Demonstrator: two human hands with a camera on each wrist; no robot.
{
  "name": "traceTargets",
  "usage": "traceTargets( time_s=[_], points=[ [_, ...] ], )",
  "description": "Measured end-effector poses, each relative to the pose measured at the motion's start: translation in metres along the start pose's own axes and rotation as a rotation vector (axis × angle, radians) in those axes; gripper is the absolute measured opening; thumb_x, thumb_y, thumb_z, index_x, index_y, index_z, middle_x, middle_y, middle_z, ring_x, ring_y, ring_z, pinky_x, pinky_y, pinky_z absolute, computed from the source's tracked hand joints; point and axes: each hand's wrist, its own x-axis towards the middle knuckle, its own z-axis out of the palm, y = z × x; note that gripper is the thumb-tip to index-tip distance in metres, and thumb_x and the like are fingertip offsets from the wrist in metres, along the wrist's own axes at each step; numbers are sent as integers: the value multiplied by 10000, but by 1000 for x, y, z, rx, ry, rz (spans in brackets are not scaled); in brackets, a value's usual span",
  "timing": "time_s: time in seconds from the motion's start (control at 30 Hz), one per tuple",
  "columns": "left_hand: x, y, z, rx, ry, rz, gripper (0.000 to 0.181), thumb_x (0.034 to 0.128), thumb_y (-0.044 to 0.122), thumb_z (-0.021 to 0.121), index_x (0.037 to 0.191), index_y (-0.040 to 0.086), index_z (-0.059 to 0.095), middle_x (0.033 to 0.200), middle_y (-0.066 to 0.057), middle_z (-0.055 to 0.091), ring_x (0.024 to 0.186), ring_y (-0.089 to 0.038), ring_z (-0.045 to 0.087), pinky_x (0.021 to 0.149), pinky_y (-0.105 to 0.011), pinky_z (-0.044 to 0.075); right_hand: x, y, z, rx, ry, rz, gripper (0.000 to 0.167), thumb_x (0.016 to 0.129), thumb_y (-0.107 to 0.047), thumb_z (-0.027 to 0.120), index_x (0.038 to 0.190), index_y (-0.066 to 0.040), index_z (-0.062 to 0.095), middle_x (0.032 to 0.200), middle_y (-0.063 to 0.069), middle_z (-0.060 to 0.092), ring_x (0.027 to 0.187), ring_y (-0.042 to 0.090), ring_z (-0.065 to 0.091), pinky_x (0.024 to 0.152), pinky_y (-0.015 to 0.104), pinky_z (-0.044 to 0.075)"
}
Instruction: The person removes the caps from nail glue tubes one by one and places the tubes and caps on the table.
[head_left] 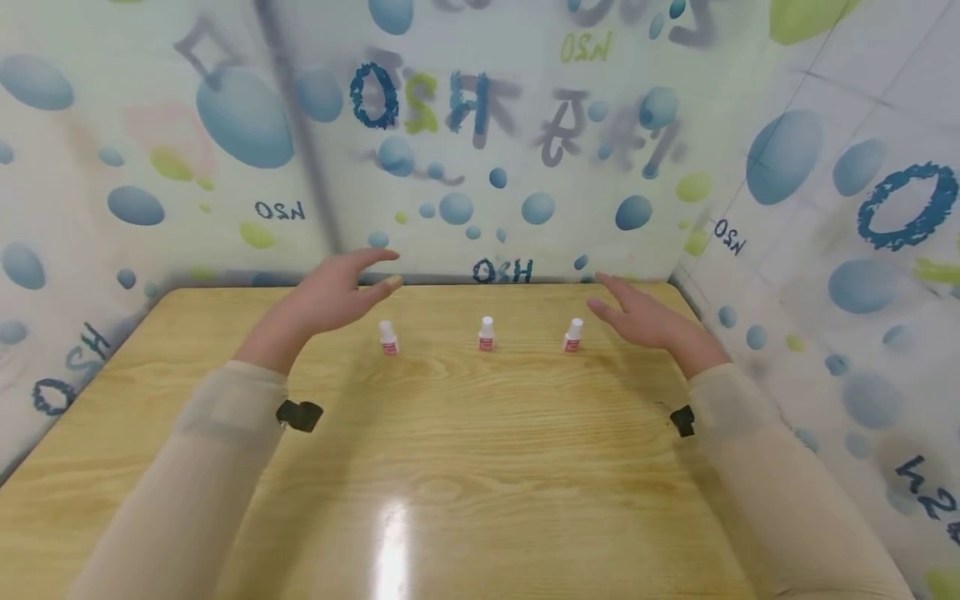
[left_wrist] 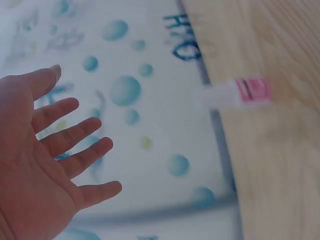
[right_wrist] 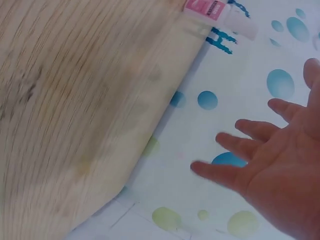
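Note:
Three small white bottles with pink-red labels stand upright in a row near the table's far edge: a left bottle [head_left: 388, 338], a middle bottle [head_left: 486, 334] and a right bottle [head_left: 573, 336]. My left hand [head_left: 333, 292] hovers above and left of the left bottle, fingers spread and holding nothing; the left wrist view shows its open palm, apart from a blurred bottle [left_wrist: 242, 94]. My right hand [head_left: 641, 314] is held in the air right of the right bottle, likewise empty. In the right wrist view its fingers are spread, away from a bottle [right_wrist: 205, 9] at the top.
The wooden table [head_left: 480, 467] reaches up to a back wall [head_left: 450, 183] covered in blue and green bubble prints and lettering. A similar side wall [head_left: 825, 250] runs along the right. Dark wrist devices sit on both sleeves.

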Motion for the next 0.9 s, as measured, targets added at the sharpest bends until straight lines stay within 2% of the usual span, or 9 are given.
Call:
traceTargets(
  time_s=[0.1,0.2,0.33,0.47,0.63,0.73,0.9],
  points=[
    [10,30,3,-21,20,56,555,1103,393,559,1610,192,459,1675,-104,453,1545,-379,418,1232,-634,354,-2,6,-2,16,-13,-5,828,1120,-589,378,1714,-76,115,1766,261,149,1614,512,183,1299,664,173],
    [24,59,13,-85,37,115,502,1092,358,589,1561,191,530,1622,-57,525,1472,-327,513,1214,-582,411,-4,13,-1,34,-50,9,830,1101,-560,482,1715,-107,155,1765,243,184,1600,514,232,1282,682,214],
    [37,84,32,-180,47,149,438,1086,305,611,1497,153,595,1538,-46,608,1384,-286,600,1176,-511,483,1,21,14,115,-147,23,823,1074,-493,589,1711,-147,200,1776,216,168,1623,491,189,1284,692,199],
    [47,99,56,-279,38,143,405,1077,272,632,1456,131,623,1437,-72,674,1298,-272,660,1086,-481,551,8,31,35,208,-192,42,804,1071,-439,623,1706,-155,220,1779,220,148,1636,486,141,1299,674,173],
    [63,117,89,-382,14,146,412,1053,239,675,1451,149,622,1364,-89,698,1243,-264,689,1024,-463,582,12,45,55,246,-113,38,769,1074,-421,629,1701,-171,261,1768,226,191,1630,486,169,1303,660,182],
    [71,126,106,-402,-15,146,421,1049,216,680,1460,157,611,1370,-98,691,1245,-268,682,1014,-458,591,11,47,65,223,-65,53,758,1060,-494,624,1694,-237,298,1778,212,167,1653,462,104,1314,674,96],
    [84,132,135,-398,-57,148,411,1054,196,669,1459,151,612,1381,-117,681,1248,-279,675,1004,-448,598,5,40,79,201,-1,80,707,1049,-569,595,1650,-244,413,1779,228,129,1660,471,-8,1286,710,-80]
  ],
)
